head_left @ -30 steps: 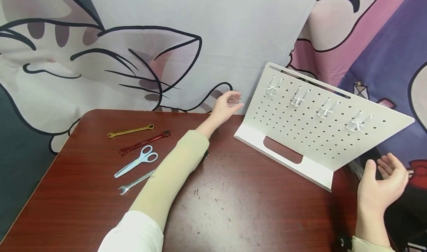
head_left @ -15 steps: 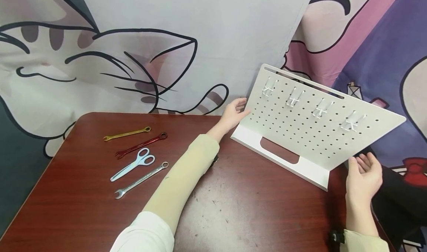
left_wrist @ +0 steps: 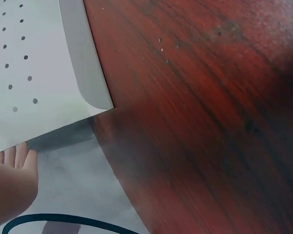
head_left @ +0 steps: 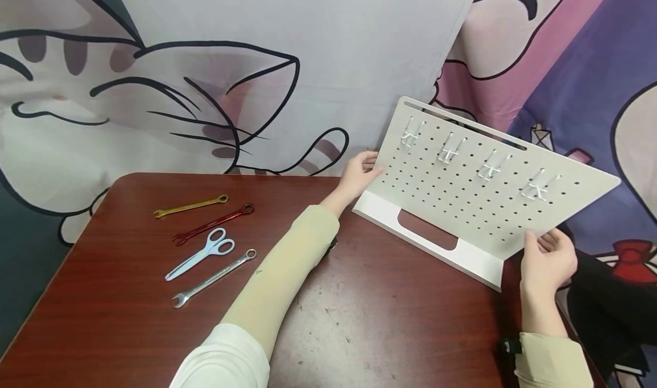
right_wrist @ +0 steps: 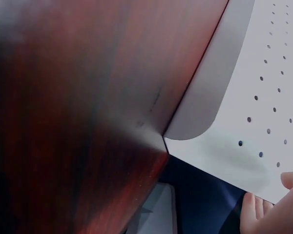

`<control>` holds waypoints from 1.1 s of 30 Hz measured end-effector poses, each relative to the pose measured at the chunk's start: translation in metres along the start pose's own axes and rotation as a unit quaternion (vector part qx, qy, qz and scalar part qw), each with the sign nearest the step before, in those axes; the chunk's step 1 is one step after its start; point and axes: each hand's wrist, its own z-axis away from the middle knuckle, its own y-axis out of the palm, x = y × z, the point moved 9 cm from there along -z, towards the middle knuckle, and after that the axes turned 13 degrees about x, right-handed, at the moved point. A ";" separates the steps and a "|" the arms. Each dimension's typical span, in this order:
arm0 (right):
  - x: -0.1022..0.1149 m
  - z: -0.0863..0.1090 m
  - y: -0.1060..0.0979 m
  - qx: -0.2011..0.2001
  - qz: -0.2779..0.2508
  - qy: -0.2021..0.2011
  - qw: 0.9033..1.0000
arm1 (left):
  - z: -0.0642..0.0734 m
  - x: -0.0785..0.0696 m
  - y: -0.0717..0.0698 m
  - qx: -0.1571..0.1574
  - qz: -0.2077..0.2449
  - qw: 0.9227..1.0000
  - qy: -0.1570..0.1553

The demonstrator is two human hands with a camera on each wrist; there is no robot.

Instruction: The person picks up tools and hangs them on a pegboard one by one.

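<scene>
A white pegboard (head_left: 436, 188) stands on the table, its perforated panel leaning back from a flat base with a cutout. Several clear hooks (head_left: 493, 165) line its upper part. My left hand (head_left: 355, 177) grips the left edge, thumb toward the front and fingers reaching behind; in the left wrist view, the fingers (left_wrist: 20, 155) meet the panel's edge. On the opposite side my right hand (head_left: 549, 262) holds the lower right edge, with the thumb (right_wrist: 290, 179) on the front face and the other fingers partly hidden behind the panel.
On the left of the brown table (head_left: 390, 331) lie a yellow wrench (head_left: 191, 206), a red wrench (head_left: 213, 224), light blue scissors (head_left: 202, 254) and a silver wrench (head_left: 214, 278). A cartoon-printed cloth (head_left: 349, 51) hangs behind. The table's right edge runs close by the pegboard.
My left hand has come right onto the pegboard's left edge. My right hand has moved left from beside the board and taken hold of its right edge.
</scene>
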 end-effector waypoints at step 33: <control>0.031 -0.012 0.084 0.071 -0.034 -0.003 0.997 | 0.043 0.025 -0.101 -0.137 -0.046 0.989 -0.042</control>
